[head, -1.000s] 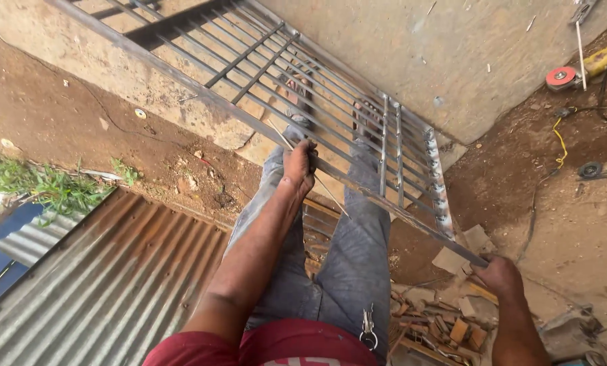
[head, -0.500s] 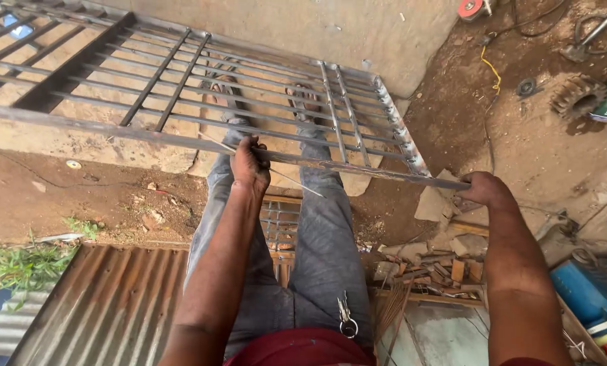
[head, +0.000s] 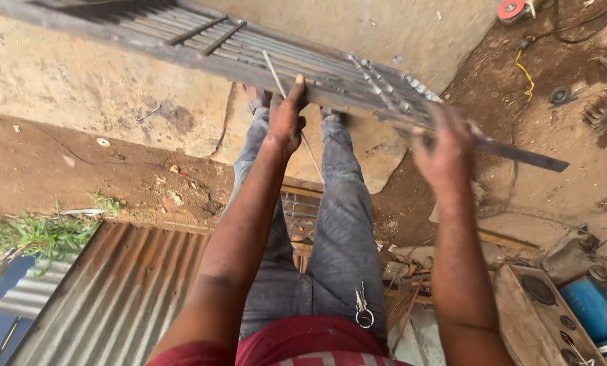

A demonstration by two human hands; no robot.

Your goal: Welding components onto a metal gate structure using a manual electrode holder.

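While your left hand (head: 286, 116) is clamped on the grille (head: 249, 51) bar above your knees, your right hand (head: 442, 146) looks closed on its near end, though blur hides the grip. That loose end could slip and drop onto your legs (head: 330, 224).

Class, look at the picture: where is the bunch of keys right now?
In the head view, the bunch of keys hangs low and centre at the person's waist, against the grey trousers, just above the red shirt and between the two forearms.
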